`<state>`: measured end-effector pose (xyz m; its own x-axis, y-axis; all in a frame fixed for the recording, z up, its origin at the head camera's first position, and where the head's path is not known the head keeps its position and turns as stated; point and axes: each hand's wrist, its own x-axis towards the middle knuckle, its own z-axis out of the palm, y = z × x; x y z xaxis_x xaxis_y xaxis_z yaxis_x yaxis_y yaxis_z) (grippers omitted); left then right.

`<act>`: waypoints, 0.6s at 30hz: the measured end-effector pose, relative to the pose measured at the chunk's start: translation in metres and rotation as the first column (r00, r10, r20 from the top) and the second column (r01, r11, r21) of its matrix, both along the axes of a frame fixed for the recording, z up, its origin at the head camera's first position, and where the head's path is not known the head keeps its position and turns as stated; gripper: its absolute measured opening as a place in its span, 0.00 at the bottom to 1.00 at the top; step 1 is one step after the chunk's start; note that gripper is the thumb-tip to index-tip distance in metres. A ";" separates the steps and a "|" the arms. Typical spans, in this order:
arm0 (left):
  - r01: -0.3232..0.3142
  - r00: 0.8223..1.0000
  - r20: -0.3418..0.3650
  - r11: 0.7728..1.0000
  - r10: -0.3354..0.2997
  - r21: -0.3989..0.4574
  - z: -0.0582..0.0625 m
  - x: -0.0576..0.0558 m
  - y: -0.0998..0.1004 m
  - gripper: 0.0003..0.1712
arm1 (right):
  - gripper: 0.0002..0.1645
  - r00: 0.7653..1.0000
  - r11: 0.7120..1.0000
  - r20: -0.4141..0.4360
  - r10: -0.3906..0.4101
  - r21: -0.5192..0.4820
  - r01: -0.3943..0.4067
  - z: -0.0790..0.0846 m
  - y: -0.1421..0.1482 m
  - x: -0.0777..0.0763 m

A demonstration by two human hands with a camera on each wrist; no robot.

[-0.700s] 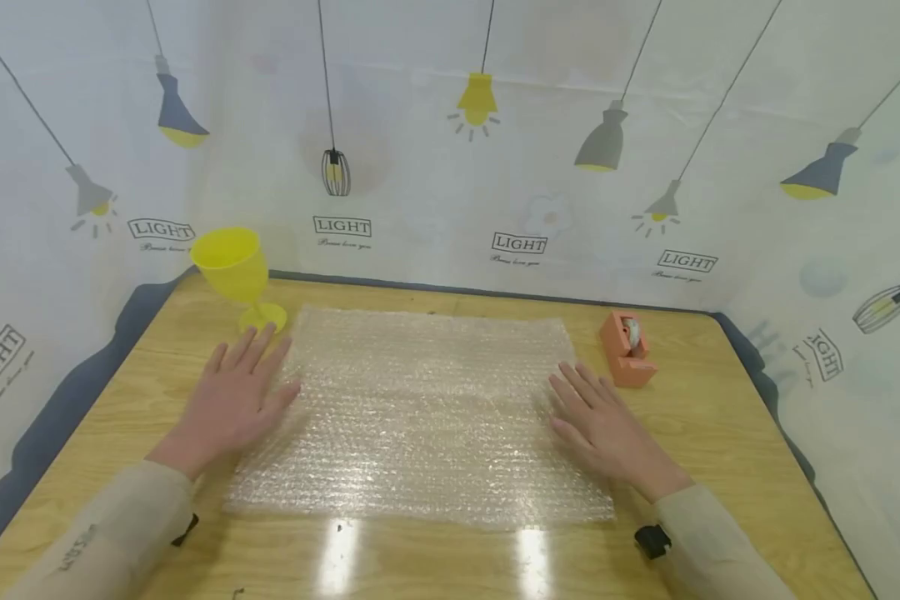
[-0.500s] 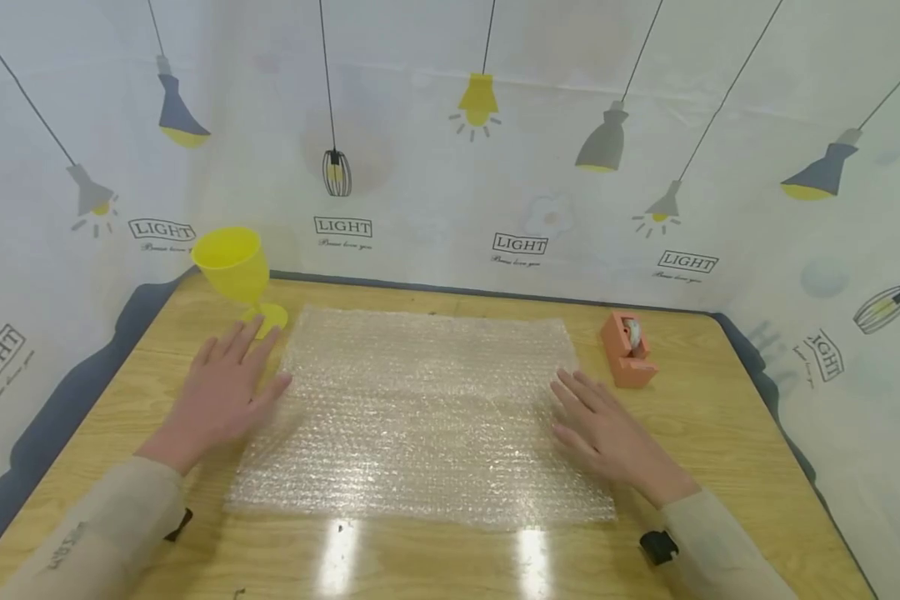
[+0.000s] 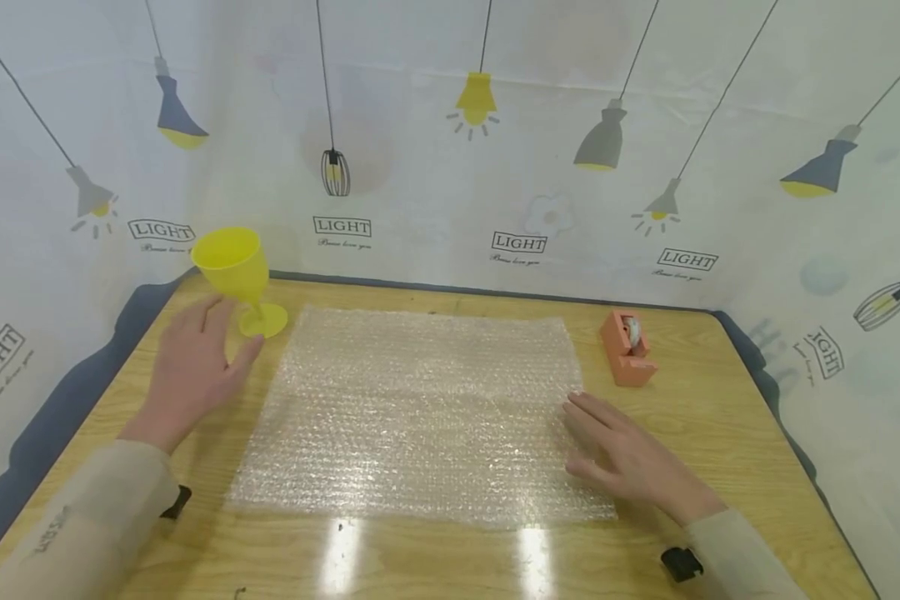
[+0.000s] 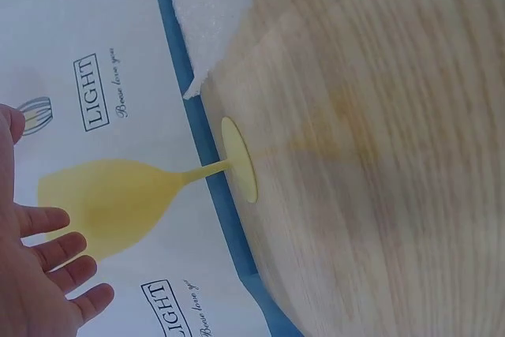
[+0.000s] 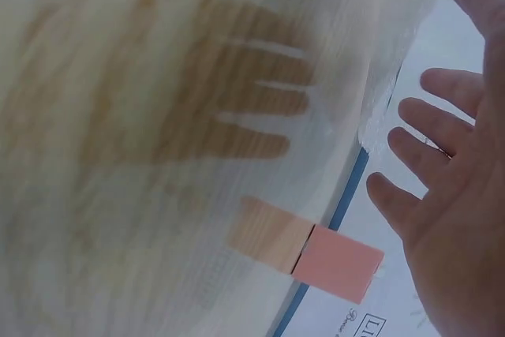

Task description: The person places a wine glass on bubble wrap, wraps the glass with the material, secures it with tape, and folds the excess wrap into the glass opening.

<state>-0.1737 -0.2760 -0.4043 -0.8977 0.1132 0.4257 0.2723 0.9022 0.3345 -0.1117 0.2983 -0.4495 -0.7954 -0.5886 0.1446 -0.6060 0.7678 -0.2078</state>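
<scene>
Backdrop: white cloth (image 3: 420, 200) printed with lamps, behind a wood-grain bench (image 3: 735, 417). Listed left to right, as you face it:

Left grip (image 3: 191, 371): yours, holding nothing; thumb spread from the fingers, the gap between them turned toward the goblet's stem. Contact: cannot tell; the fingertips overlap the bowl in the wrist view.

Goblet (image 3: 234, 262): yellow, one, standing on its foot at the bench's rear left. Long axis upright. It lies just beyond and slightly to the right of your left grip, which is much the nearer of the two; this relation is, in my judgement, the one to mind.

Wrap (image 3: 420, 417): clear bubble sheet, flat across the middle, its left edge near the goblet's foot.

Right grip (image 3: 637, 462): yours, released, fingers extended over the wrap's right edge; well apart from the goblet.

Dispenser (image 3: 625, 354): coral, with tape roll, beyond your right grip.
</scene>
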 end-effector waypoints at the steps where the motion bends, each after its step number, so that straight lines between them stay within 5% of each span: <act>1: -0.015 1.000 -0.001 1.000 0.015 0.012 0.002 -0.001 0.000 0.38 | 0.46 1.000 1.000 0.000 0.001 -0.001 -0.001 0.000 0.002 0.001; 7: -0.128 0.990 0.077 0.989 0.122 0.078 0.009 -0.008 -0.002 0.42 | 0.47 1.000 1.000 0.017 0.010 -0.015 -0.009 -0.003 0.014 0.008; 18: -0.294 0.920 0.337 0.921 0.199 0.257 0.020 -0.023 -0.003 0.55 | 0.51 0.997 1.000 0.073 0.006 -0.009 -0.005 -0.007 0.023 0.017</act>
<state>-0.1972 -0.2792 -0.3840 -0.9696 -0.2178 0.1119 -0.1012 0.7726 0.6268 -0.0945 0.3210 -0.4564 -0.8007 -0.5921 0.0910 -0.5932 0.7624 -0.2587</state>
